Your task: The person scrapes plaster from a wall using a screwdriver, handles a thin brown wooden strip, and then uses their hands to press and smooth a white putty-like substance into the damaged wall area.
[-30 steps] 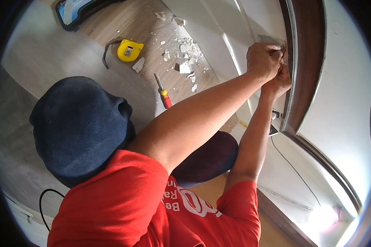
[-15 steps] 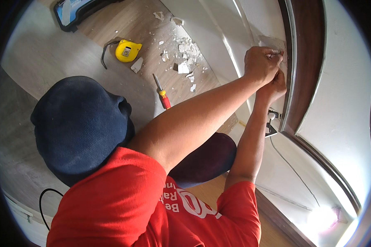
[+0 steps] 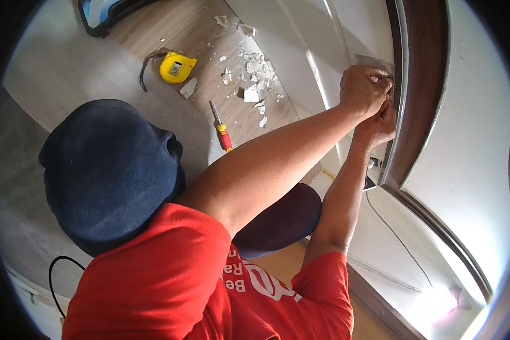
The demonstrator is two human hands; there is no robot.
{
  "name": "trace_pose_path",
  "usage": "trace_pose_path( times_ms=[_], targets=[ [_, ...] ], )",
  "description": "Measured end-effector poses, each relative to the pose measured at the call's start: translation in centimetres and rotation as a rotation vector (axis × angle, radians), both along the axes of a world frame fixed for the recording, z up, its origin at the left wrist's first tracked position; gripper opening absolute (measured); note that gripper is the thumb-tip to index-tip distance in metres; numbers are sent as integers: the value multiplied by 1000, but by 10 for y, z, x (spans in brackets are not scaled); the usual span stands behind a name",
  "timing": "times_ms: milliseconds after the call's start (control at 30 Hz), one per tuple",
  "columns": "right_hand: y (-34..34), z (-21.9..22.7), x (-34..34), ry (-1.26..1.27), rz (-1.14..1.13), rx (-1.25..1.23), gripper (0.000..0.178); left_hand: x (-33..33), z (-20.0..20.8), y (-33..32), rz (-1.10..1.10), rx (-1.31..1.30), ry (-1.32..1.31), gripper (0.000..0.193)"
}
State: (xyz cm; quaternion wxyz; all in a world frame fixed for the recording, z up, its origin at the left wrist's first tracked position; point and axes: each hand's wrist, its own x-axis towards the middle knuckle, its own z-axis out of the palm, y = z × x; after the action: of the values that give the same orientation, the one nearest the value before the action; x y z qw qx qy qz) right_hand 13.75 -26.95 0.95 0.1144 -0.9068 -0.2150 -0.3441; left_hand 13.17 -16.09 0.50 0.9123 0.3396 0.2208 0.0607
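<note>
Rubble (image 3: 254, 63) lies chipped out already; your left hand (image 3: 364, 90) (clenched tight) and right hand (image 3: 378, 128) (grip hidden, I cannot tell) work the door frame (image 3: 418, 113).

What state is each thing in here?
left hand: clenched against the door frame edge.
right hand: curled just below it, grip hidden.
tape measure: no blade out, lying on the floor.
screwdriver: lying flat on floor, untouched.
plaster pieces: broken, scattered on floor.
</note>
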Motion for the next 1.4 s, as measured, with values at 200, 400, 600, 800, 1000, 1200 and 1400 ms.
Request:
trace_pose_path(
  times_ms=[200,400,600,800,1000,1200,1400],
  targets=[
    [6,12,-6,-36,-98,-261,18,3,-2,-2,83,22,-28,20],
    [12,8,-9,-35,-53,-76,24,-1,1,2,24,23,2,22],
    [15,6,-12,277,-170,189,25,2,-5,3,67,3,-55,20],
    [11,9,-6,-115,-101,-238,21,3,-4,-1,72,-33,-51,19],
    [12,17,-10,-164,-83,-383,17,3,-7,-7,154,-27,-94,20],
    [11,8,-9,79,-52,40,27,3,-7,-2,64,-67,-93,19],
    [34,13,-14,387,-159,250,25,9,-8,5,122,-1,-73,19]
  ],
)
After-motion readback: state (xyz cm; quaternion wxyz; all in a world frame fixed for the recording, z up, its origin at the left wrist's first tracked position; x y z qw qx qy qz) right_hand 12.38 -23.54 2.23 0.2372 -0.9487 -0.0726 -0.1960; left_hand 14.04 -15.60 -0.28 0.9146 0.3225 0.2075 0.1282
